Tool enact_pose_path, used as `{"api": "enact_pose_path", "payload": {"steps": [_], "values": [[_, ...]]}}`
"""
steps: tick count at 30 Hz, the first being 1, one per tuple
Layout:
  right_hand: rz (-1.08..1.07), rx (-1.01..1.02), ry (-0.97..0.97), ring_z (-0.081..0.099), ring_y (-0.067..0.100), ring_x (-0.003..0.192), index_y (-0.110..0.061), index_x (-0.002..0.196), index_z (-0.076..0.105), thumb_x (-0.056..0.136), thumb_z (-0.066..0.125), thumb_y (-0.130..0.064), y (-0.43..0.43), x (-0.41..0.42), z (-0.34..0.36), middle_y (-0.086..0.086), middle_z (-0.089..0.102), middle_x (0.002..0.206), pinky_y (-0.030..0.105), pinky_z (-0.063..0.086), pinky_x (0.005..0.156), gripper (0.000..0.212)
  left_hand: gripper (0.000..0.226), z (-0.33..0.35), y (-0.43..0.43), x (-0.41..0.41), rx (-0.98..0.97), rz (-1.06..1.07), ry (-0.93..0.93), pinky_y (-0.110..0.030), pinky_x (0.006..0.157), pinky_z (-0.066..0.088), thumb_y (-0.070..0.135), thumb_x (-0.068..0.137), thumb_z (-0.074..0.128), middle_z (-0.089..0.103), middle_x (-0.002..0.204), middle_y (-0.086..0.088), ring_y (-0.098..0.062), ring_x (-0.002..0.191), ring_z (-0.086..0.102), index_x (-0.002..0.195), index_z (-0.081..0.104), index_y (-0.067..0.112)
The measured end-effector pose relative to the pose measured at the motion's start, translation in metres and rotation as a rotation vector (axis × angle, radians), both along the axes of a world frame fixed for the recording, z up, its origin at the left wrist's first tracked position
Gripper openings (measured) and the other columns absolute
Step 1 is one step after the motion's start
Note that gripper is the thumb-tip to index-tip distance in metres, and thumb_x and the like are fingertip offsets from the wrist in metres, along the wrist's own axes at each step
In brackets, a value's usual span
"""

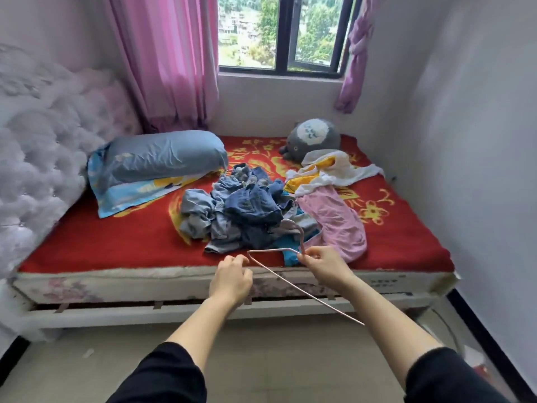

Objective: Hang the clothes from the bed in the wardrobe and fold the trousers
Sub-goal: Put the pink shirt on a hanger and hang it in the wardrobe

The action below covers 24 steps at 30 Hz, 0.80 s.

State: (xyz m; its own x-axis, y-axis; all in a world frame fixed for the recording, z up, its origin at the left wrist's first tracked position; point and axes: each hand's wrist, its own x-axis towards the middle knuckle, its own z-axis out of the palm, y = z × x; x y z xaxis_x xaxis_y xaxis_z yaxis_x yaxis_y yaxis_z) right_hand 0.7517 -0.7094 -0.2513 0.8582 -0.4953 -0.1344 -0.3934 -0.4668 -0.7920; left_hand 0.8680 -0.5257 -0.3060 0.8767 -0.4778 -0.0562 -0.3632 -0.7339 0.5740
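Left hand (pixel 232 277), right hand (pixel 322 264) seemingly pinching hanger (pixel 305 289), clothes (pixel 247 210) heaped on red bed (pixel 116 245)

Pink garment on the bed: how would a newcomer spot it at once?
Look at the bed's red flowered blanket. Right of the crumpled blue denim heap lies the pale pink cloth garment, nearer than the white-and-yellow top. It is the only pink cloth there.
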Motion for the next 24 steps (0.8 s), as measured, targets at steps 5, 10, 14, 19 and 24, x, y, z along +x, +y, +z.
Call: {"api": "enact_pose_path", "payload": {"steps": [5,10,14,19,24], "values": [[-0.132,0.044,0.015,0.047,0.003,0.054,-0.024,0.060,0.057,0.092,0.060,-0.030,-0.079,0.026,-0.015,-0.014,0.051,0.054,0.024,0.039,0.055,0.033,0.031,-0.010,-0.103,0.041,0.002,-0.102,0.007,-0.037,0.096,0.042,0.026,0.095,0.043,0.051,0.124,-0.004,-0.021,0.119,0.044,0.122,0.056,0.020],[-0.198,0.025,0.068,0.037,0.006,0.049,-0.019,0.051,0.046,0.091,0.060,-0.021,-0.163,0.081,-0.021,-0.009,0.039,0.048,0.025,0.030,0.050,0.042,0.034,-0.022,-0.200,0.103,0.036,-0.167,0.064,-0.037,0.097,0.042,0.024,0.094,0.044,0.048,0.127,-0.006,-0.023,0.120,0.044,0.125,0.056,0.019],[-0.272,-0.045,0.107,0.036,0.008,0.051,-0.018,0.050,0.042,0.089,0.059,-0.021,-0.228,0.119,-0.030,-0.006,0.042,0.051,0.021,0.027,0.046,0.043,0.034,-0.031,-0.271,0.155,0.072,-0.219,0.098,-0.039,0.098,0.041,0.023,0.093,0.043,0.048,0.127,-0.008,-0.024,0.119,0.044,0.124,0.056,0.018],[-0.381,-0.006,0.185,0.041,0.016,0.057,-0.012,0.059,0.046,0.090,0.058,-0.024,-0.300,0.143,-0.054,0.000,0.048,0.058,0.031,0.032,0.054,0.036,0.035,-0.054,-0.348,0.191,0.129,-0.291,0.136,-0.037,0.099,0.039,0.023,0.093,0.044,0.047,0.129,-0.011,-0.027,0.121,0.044,0.126,0.054,0.015],[-0.458,0.082,0.241,0.051,0.023,0.062,-0.002,0.073,0.059,0.088,0.057,-0.024,-0.385,0.166,-0.085,0.006,0.057,0.064,0.035,0.046,0.064,0.027,0.038,-0.095,-0.421,0.219,0.186,-0.274,0.210,-0.037,0.102,0.037,0.021,0.092,0.044,0.045,0.134,-0.012,-0.028,0.125,0.041,0.127,0.053,0.013]]}}
